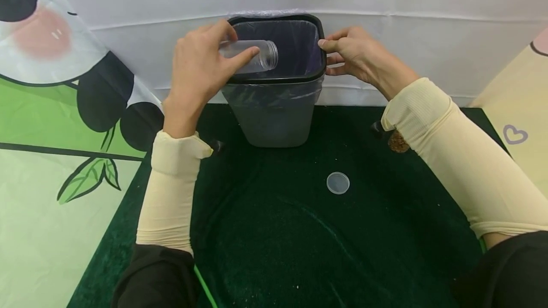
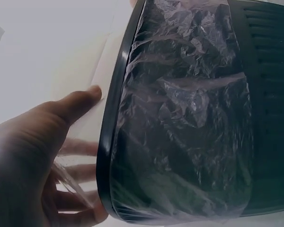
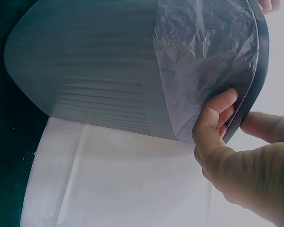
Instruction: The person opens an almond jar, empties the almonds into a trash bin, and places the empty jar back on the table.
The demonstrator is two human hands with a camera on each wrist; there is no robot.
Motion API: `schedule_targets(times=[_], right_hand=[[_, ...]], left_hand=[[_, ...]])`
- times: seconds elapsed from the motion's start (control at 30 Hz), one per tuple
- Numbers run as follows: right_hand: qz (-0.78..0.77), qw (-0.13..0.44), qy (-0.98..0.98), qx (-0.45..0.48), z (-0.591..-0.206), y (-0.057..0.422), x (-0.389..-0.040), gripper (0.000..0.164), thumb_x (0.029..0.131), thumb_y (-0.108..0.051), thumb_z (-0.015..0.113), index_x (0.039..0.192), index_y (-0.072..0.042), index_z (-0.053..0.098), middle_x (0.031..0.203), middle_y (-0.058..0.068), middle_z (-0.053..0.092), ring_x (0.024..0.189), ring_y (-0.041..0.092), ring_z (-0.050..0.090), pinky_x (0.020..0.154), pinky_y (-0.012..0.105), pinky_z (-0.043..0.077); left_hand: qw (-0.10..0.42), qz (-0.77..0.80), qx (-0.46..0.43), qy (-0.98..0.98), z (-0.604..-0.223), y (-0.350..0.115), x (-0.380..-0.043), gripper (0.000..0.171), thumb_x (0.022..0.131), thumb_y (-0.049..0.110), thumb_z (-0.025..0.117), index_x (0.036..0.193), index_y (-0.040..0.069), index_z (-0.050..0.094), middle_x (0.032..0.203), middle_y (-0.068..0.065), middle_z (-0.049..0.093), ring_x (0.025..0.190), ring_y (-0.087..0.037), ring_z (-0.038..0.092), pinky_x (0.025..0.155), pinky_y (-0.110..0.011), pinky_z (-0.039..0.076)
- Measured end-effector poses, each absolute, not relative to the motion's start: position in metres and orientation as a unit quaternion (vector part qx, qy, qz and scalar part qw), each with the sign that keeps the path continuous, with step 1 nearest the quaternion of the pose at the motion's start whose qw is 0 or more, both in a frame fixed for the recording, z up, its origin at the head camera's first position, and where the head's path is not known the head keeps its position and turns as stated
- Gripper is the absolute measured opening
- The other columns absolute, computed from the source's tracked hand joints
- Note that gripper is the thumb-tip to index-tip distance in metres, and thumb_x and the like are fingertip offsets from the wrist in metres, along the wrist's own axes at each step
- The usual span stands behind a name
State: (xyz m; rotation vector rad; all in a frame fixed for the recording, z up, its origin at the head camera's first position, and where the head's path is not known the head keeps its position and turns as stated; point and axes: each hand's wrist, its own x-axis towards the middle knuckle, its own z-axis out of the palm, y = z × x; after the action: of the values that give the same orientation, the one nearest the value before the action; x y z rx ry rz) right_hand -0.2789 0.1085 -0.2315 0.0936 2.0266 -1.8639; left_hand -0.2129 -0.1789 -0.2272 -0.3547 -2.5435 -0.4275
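My left hand (image 1: 201,61) grips a clear plastic jar (image 1: 262,55) lying sideways over the left part of a grey trash bin (image 1: 276,120), with its threaded, uncapped mouth pointing right, over the bin's opening. In the left wrist view, the left hand's fingers (image 2: 80,172) show curled around the clear jar beside the bin's black rim (image 2: 114,101). On the opposite side, my right hand (image 1: 357,56) pinches the rim. The right wrist view shows the thumb (image 3: 262,126) on one side of that rim and fingers over the clear bag (image 3: 199,71) folded down outside.
A round clear lid (image 1: 338,183) lies on the dark green cloth (image 1: 274,236) in front of the bin. Partly behind the right sleeve is a brown, grainy-looking thing (image 1: 398,142). A white sheet (image 1: 428,46) hangs right behind the bin, with a printed panel (image 1: 64,122) at left.
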Motion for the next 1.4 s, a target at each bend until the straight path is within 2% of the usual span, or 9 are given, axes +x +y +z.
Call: schedule_targets(times=[0.07, 0.2, 0.3, 0.53, 0.67, 0.8, 0.9, 1.2, 1.4], right_hand=[[-0.662, 0.192, 0.723, 0.031, -0.231, 0.107, -0.279, 0.044, 0.104, -0.022, 0.062, 0.143, -0.005, 0.051, 0.119, 0.005, 0.056, 0.083, 0.017, 0.063, 0.071, 0.031, 0.056], [-0.656, 0.191, 0.73, 0.027, -0.231, 0.105, -0.278, 0.044, 0.104, -0.023, 0.062, 0.144, -0.005, 0.052, 0.12, 0.005, 0.057, 0.085, 0.018, 0.062, 0.072, 0.031, 0.057], [-0.65, 0.19, 0.736, 0.025, -0.23, 0.104, -0.277, 0.042, 0.105, -0.023, 0.061, 0.142, -0.005, 0.054, 0.12, 0.005, 0.057, 0.086, 0.018, 0.062, 0.072, 0.031, 0.057], [-0.647, 0.192, 0.738, 0.018, -0.229, 0.105, -0.276, 0.044, 0.105, -0.024, 0.061, 0.144, -0.005, 0.052, 0.12, 0.005, 0.057, 0.086, 0.017, 0.063, 0.072, 0.03, 0.057], [-0.645, 0.193, 0.739, 0.02, -0.229, 0.106, -0.276, 0.048, 0.105, -0.024, 0.06, 0.148, -0.007, 0.048, 0.121, 0.004, 0.057, 0.087, 0.017, 0.063, 0.072, 0.03, 0.057], [-0.644, 0.191, 0.74, 0.023, -0.23, 0.106, -0.277, 0.048, 0.105, -0.024, 0.06, 0.149, -0.008, 0.047, 0.122, 0.004, 0.057, 0.09, 0.017, 0.064, 0.074, 0.03, 0.057], [-0.638, 0.186, 0.747, 0.023, -0.231, 0.106, -0.276, 0.047, 0.105, -0.025, 0.06, 0.147, -0.009, 0.048, 0.123, 0.004, 0.056, 0.092, 0.017, 0.064, 0.074, 0.03, 0.058], [-0.634, 0.188, 0.75, 0.02, -0.231, 0.107, -0.277, 0.05, 0.105, -0.025, 0.06, 0.15, -0.008, 0.047, 0.122, 0.002, 0.056, 0.091, 0.016, 0.065, 0.074, 0.029, 0.059], [-0.636, 0.189, 0.748, 0.023, -0.231, 0.108, -0.278, 0.05, 0.105, -0.025, 0.06, 0.15, -0.009, 0.046, 0.122, 0.002, 0.056, 0.091, 0.016, 0.065, 0.073, 0.029, 0.058]], left_hand=[[0.267, -0.148, -0.122, -0.945, -0.227, -0.179, -0.213, 0.063, 0.095, 0.065, 0.062, 0.117, 0.007, 0.07, 0.085, -0.013, 0.063, 0.073, -0.029, 0.051, 0.066, -0.034, 0.036], [0.269, -0.13, -0.112, -0.948, -0.226, -0.179, -0.211, 0.064, 0.096, 0.066, 0.06, 0.116, 0.007, 0.072, 0.077, -0.011, 0.055, 0.066, -0.027, 0.046, 0.06, -0.034, 0.033], [0.27, -0.12, -0.114, -0.949, -0.225, -0.178, -0.208, 0.063, 0.096, 0.066, 0.061, 0.116, 0.007, 0.072, 0.077, -0.012, 0.058, 0.066, -0.028, 0.047, 0.06, -0.034, 0.034], [0.26, -0.08, -0.135, -0.953, -0.224, -0.174, -0.205, 0.054, 0.095, 0.059, 0.069, 0.116, 0.01, 0.074, 0.093, -0.013, 0.07, 0.074, -0.032, 0.059, 0.067, -0.039, 0.046], [0.265, -0.106, -0.112, -0.952, -0.224, -0.171, -0.204, 0.058, 0.095, 0.063, 0.065, 0.116, 0.009, 0.074, 0.087, -0.012, 0.067, 0.071, -0.03, 0.056, 0.063, -0.036, 0.041], [0.262, -0.14, -0.056, -0.953, -0.223, -0.168, -0.203, 0.064, 0.094, 0.068, 0.062, 0.115, 0.009, 0.076, 0.074, -0.009, 0.056, 0.064, -0.026, 0.048, 0.057, -0.034, 0.033], [0.25, -0.148, -0.021, -0.957, -0.221, -0.165, -0.202, 0.063, 0.094, 0.068, 0.061, 0.114, 0.01, 0.076, 0.073, -0.007, 0.051, 0.062, -0.024, 0.045, 0.055, -0.033, 0.032], [0.247, -0.198, 0.034, -0.948, -0.216, -0.163, -0.198, 0.068, 0.092, 0.075, 0.056, 0.117, 0.015, 0.078, 0.071, -0.002, 0.049, 0.066, -0.02, 0.045, 0.055, -0.03, 0.031], [0.245, -0.196, 0.042, -0.949, -0.217, -0.165, -0.195, 0.067, 0.093, 0.072, 0.059, 0.115, 0.012, 0.077, 0.075, -0.004, 0.052, 0.068, -0.021, 0.046, 0.056, -0.031, 0.033]])
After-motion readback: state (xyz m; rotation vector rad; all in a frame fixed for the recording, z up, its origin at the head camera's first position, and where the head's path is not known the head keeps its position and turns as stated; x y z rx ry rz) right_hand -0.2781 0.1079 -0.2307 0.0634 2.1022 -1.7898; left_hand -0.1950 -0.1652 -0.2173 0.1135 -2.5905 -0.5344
